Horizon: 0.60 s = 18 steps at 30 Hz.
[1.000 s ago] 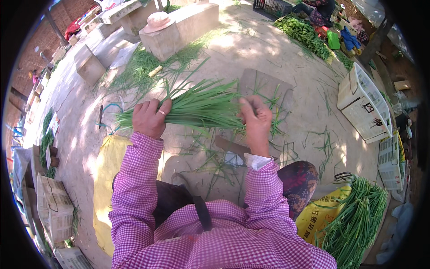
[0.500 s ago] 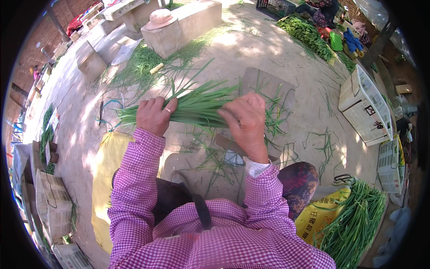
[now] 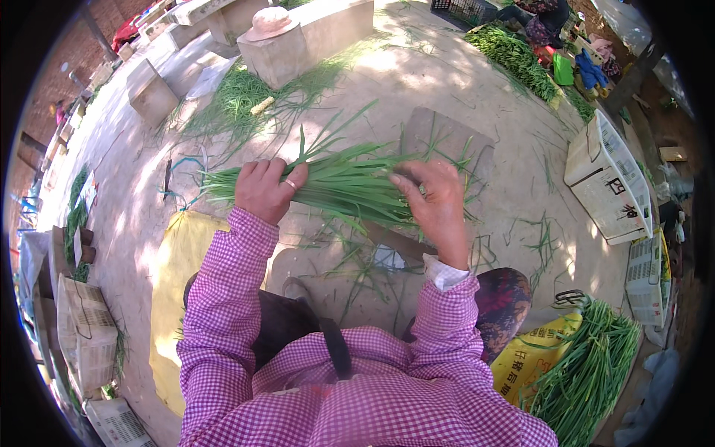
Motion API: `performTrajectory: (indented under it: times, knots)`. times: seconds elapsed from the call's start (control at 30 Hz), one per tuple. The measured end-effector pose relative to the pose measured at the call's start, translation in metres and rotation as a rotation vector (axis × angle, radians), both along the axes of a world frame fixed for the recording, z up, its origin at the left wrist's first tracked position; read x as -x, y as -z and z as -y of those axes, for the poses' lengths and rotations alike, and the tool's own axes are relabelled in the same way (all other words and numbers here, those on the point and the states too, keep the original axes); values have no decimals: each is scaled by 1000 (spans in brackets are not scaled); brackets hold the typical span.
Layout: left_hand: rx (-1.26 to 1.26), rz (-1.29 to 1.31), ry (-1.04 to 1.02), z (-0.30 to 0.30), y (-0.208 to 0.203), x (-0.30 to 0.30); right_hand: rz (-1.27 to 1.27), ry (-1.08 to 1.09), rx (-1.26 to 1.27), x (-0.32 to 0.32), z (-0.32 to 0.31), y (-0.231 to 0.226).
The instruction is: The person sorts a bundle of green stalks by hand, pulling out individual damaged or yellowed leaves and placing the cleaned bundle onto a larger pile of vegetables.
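Note:
A bunch of long, flat green leaves, garlic chives by their look [image 3: 346, 179], lies sideways across my hands above the ground. My left hand [image 3: 269, 192] is wrapped round it near the left end, a ring showing on one finger. At the right end my right hand [image 3: 438, 205] has its thumb and fingers drawn together on the leaves; exactly which blades lie between them is partly hidden. Loose blades [image 3: 361, 261] are scattered on the ground below the bunch.
A big heap of chives [image 3: 592, 365] rests on a yellow sack [image 3: 540, 354] at the lower right. Another yellow sack [image 3: 175, 290] lies at left. White crates [image 3: 611, 179] stand at right, with more at left. Beyond are leaf litter [image 3: 246, 104] and a concrete block [image 3: 272, 56] with a hat.
My right hand has moved to the right and slightly nearer along the leaves. My left hand, still round the bunch, has shifted a little to the right.

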<state>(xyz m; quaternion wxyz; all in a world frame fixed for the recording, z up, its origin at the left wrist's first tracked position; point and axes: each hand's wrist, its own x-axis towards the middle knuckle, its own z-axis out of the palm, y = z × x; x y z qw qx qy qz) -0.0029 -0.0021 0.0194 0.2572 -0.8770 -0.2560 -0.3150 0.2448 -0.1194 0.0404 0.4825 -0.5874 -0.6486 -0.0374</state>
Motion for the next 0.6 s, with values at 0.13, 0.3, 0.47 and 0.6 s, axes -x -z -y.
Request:
performTrajectory:
  times: [0.13,0.3,0.47,0.6]
  knots:
    - [19,-20,4,2,-1,0,54,24,-4,14,-4,-1]
    - [17,-25,13,3,0,0,85,-25,-55,16,-11,6]
    - [18,-29,23,6,-3,-4,-193,-14,-31,26,-11,13]
    - [-29,1,24,7,-2,-7,-998,-164,-172,26,-9,13]
